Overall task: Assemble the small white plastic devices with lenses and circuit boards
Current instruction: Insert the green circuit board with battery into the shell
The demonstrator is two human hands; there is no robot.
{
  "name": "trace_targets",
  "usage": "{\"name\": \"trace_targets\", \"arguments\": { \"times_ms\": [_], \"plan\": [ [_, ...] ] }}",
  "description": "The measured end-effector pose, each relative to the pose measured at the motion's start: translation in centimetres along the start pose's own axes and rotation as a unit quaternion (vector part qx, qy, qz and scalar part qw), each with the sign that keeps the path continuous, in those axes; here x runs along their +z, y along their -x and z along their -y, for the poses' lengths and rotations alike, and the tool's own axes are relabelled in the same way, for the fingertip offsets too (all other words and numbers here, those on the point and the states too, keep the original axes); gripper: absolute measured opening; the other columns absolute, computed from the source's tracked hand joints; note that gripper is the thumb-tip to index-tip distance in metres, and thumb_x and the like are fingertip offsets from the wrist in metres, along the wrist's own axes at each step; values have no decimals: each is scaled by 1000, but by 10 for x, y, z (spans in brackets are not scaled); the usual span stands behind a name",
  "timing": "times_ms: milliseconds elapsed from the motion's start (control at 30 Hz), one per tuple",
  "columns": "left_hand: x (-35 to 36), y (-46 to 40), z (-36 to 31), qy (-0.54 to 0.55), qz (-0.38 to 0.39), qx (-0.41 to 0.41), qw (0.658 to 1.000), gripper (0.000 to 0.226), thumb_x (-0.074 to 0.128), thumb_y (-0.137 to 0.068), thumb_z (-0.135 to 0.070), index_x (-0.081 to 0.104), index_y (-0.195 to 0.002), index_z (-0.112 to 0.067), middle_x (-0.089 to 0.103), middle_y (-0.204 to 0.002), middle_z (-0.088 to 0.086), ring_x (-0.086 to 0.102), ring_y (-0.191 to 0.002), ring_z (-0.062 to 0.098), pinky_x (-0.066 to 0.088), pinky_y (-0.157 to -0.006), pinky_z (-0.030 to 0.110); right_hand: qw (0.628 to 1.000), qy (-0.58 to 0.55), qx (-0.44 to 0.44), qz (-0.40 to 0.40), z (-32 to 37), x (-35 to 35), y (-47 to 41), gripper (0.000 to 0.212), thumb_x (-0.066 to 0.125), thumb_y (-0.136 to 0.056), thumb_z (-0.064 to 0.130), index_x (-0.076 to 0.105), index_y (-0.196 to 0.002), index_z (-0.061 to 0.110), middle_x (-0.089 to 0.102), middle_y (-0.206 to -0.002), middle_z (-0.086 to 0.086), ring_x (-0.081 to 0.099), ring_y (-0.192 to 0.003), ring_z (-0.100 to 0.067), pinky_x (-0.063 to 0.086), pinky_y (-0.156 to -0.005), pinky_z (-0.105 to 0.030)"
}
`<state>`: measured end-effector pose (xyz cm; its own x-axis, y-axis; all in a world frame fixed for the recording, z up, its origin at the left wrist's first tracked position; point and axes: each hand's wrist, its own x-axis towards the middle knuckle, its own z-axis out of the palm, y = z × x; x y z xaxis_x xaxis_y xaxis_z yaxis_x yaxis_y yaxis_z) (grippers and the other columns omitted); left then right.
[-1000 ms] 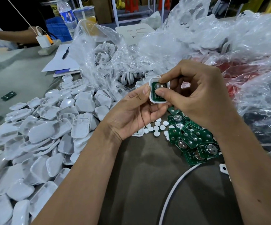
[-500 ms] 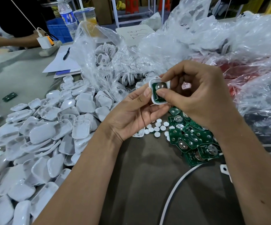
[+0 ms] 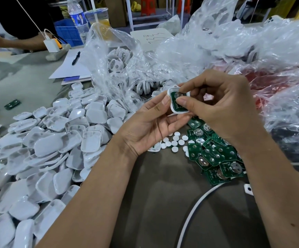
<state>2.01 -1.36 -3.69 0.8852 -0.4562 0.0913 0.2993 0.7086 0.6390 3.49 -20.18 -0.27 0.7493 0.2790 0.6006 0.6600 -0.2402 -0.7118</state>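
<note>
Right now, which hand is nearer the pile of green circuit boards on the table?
Right. The right hand is directly above the pile of green circuit boards, its wrist over them; the left hand is beside the pile, to its left.

White shells [image 3: 59,140], green circuit boards [image 3: 215,156], white round discs [image 3: 174,143], a blue crate [image 3: 68,34].

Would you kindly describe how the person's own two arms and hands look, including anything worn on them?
Both forearms are bare as far as the frame shows: no sleeves, gloves, watch or bracelet. The left hand and the right hand show no rings on the visible fingers. Fingernails are short and unpainted. A small dark spot marks the right forearm.
</note>
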Motion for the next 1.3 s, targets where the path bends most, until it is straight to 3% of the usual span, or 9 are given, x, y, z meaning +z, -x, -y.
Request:
{"name": "trace_targets", "arguments": {
  "times_ms": [167,333,400,533,700,833,967,1067,1300],
  "plan": [
    [-1,0,0,-5,-2,1,1000,56,84,-78,-11,63,-129,-1,72,-114,21,75,-98,34,63,-84,37,1000,-19,12,4,-1,0,0,21,88,-82,13,79,-100,10,71,-83,-6,64,-72,-25,56,-65,-24],
    [-2,0,1,-16,-12,5,1000,70,86,-75,-13,54,-137,0,72,-113,19,75,-96,33,63,-82,36,999,-31,18,12,-3,1,1,17,88,-82,11,78,-95,10,76,-97,-17,70,-83,-35,61,-75,-51],
    [-1,0,1,-18,-12,5,1000,70,87,-74,-14,55,-135,-1,73,-110,18,76,-94,30,63,-82,35,998,-46,34,13,-4,2,1,15,87,-82,9,77,-93,10,76,-97,-18,71,-87,-39,60,-76,-55],
    [0,1,0,-10,-9,8,1000,64,80,-80,-14,53,-137,-1,73,-112,18,76,-95,29,63,-81,34,997,-66,50,6,-3,3,2,13,87,-83,13,78,-93,11,76,-92,-14,68,-77,-35,56,-64,-28],
    [1,1,0,-39,-8,10,999,53,57,-92,-14,49,-143,0,71,-116,18,75,-98,31,63,-81,31,995,-85,52,16,-1,1,2,7,82,-88,10,78,-93,8,79,-94,-10,67,-65,-10,50,-59,-13],
    [1,0,2,-45,-10,10,999,59,57,-92,-15,44,-147,1,70,-117,19,75,-97,31,63,-81,31,996,-74,54,20,0,-1,1,7,82,-89,11,78,-94,9,78,-96,-14,67,-68,-20,50,-59,-16],
    [1,-1,1,-28,-7,10,1000,49,77,-84,-15,65,-129,-1,74,-111,18,76,-91,29,63,-79,33,998,-52,39,27,1,-4,2,16,86,-86,19,78,-97,11,74,-95,-17,66,-77,-31,57,-68,-33],
    [3,-2,1,-17,-16,7,1000,49,89,-71,-16,73,-114,-2,74,-105,19,76,-87,30,63,-77,35,999,-28,23,30,1,-4,2,18,86,-85,16,78,-101,11,68,-85,-9,63,-75,-26,52,-66,-25],
    [5,-2,0,-25,-27,-3,999,53,90,-69,-17,71,-116,-2,74,-105,20,76,-90,33,64,-76,35,998,45,-10,35,1,-4,-1,15,84,-87,17,77,-100,11,66,-85,4,62,-76,-13,51,-70,-20]
  ]
}}
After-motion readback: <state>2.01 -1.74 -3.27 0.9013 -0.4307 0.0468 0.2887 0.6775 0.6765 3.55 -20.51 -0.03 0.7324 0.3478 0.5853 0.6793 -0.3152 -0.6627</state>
